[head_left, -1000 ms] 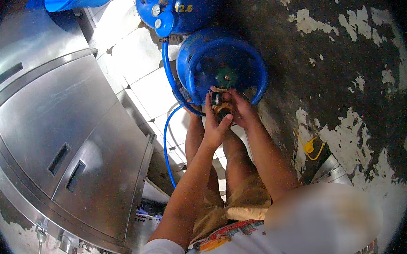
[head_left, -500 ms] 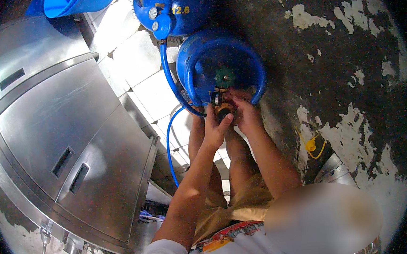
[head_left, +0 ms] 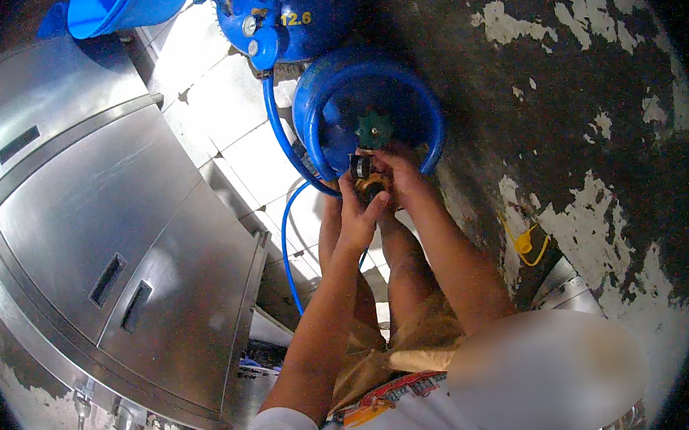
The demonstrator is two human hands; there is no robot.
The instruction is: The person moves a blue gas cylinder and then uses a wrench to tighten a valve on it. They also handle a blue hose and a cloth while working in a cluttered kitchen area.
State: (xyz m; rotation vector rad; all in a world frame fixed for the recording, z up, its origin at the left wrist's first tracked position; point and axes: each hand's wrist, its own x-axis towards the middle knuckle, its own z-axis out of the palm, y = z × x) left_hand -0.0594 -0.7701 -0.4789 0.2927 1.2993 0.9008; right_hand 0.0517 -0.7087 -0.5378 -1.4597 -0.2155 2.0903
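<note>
A blue gas cylinder (head_left: 305, 106) stands before me, a round collar around its top. Inside the collar is a green valve knob (head_left: 374, 130). Just below the knob, both hands close round a brass-and-black gas regulator (head_left: 373, 183) with a small black gauge. My left hand (head_left: 358, 216) wraps it from the left, thumb laid along its near side. On the other side my right hand (head_left: 403, 180) grips it with bent fingers, partly hidden behind the fitting. A blue hose (head_left: 276, 124) runs past the collar towards my left hand; whether it joins the regulator is hidden.
Behind stands a second blue cylinder (head_left: 311, 17) with a blue gauge fitting (head_left: 266, 46). Steel cabinets (head_left: 112, 207) fill the left. A blue tub (head_left: 118, 9) is at the far left. A yellow cap with a loop (head_left: 524, 242) lies on the worn floor (head_left: 593, 118) at right.
The whole view has shifted slightly. My right hand has drawn down from the valve knob, which now shows more fully. Both hands stay on the regulator.
</note>
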